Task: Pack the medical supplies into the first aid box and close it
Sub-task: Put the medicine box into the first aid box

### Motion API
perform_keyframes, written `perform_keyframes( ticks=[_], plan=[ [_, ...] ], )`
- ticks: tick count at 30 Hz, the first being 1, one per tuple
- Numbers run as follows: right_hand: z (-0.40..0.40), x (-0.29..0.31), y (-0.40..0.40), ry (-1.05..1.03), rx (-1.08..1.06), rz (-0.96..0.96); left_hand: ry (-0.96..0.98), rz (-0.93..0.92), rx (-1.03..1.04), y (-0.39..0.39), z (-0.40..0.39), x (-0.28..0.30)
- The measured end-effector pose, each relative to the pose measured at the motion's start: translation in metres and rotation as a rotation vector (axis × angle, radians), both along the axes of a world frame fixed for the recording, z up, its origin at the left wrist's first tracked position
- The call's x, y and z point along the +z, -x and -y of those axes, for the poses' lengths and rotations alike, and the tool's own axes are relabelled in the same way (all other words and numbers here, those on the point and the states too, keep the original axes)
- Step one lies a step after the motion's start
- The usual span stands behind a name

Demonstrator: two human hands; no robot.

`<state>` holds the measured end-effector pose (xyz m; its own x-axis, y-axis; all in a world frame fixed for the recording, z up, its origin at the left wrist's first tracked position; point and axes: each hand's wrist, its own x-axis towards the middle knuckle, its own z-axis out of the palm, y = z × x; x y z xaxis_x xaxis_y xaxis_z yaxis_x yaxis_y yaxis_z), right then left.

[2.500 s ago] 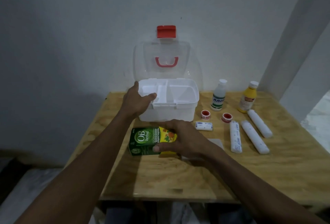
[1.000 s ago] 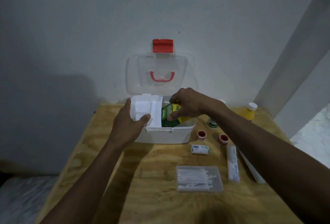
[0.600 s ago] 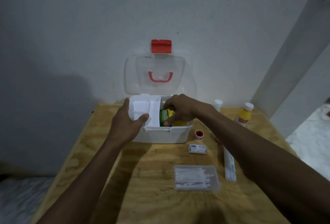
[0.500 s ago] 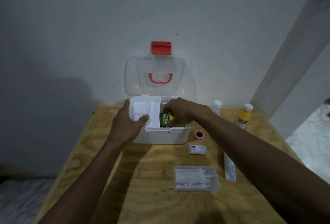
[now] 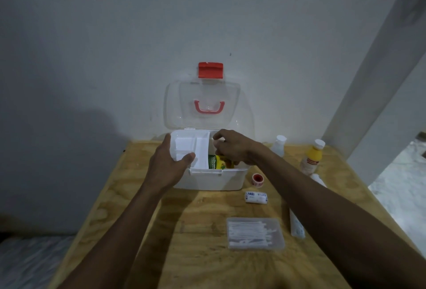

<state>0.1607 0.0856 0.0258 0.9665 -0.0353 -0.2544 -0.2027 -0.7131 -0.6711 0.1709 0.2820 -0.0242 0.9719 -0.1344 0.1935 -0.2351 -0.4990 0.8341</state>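
The white first aid box (image 5: 216,181) stands open at the back of the wooden table (image 5: 202,265), its clear lid (image 5: 202,95) with red latch upright against the wall. My left hand (image 5: 166,168) grips the box's left front corner, thumb inside the white divided tray. A green and yellow medicine carton (image 5: 217,162) lies in the right compartment. My right hand (image 5: 232,148) hovers just over it, fingers spread and loosened, index finger raised. Part of the carton is hidden under that hand.
Right of the box lie a red tape roll (image 5: 257,180), a small bandage roll (image 5: 255,197), a long gauze roll (image 5: 296,226) and a clear case of cotton swabs (image 5: 254,233). A white bottle (image 5: 277,145) and a yellow bottle (image 5: 311,160) stand at the back right.
My right hand carried the green carton from the table into the box's right compartment, pushed it down and loosened its fingers. My left hand stayed on the box's corner.
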Motion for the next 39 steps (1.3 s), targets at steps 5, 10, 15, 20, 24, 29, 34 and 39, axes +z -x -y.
perform_keyframes(
  ticks=[5,10,15,20,24,29,34,39],
  plan=[
    [-0.003,-0.005,0.005,-0.109,-0.029,0.048,-0.004,-0.009,-0.002,0.001,0.0,0.001],
    [-0.006,-0.011,0.003,-0.125,0.001,0.064,-0.019,-0.02,0.001,0.0,0.0,0.0],
    [-0.009,-0.012,0.004,-0.105,0.025,0.085,-0.037,-0.03,0.016,-0.002,-0.001,-0.002],
    [-0.009,-0.013,0.003,-0.109,0.037,0.082,-0.047,-0.036,0.016,-0.001,0.0,-0.001],
    [-0.01,-0.016,0.001,-0.102,0.041,0.073,-0.071,-0.061,0.026,-0.002,-0.001,-0.001],
    [-0.011,-0.018,0.001,-0.096,0.049,0.059,-0.068,-0.035,0.023,-0.002,0.002,-0.001],
    [-0.012,-0.01,0.007,-0.068,0.051,0.105,-0.079,-0.049,0.023,-0.002,0.002,-0.001],
    [-0.005,0.015,0.044,0.022,0.008,0.364,-0.098,-0.115,0.031,-0.002,-0.003,0.002]
  ],
)
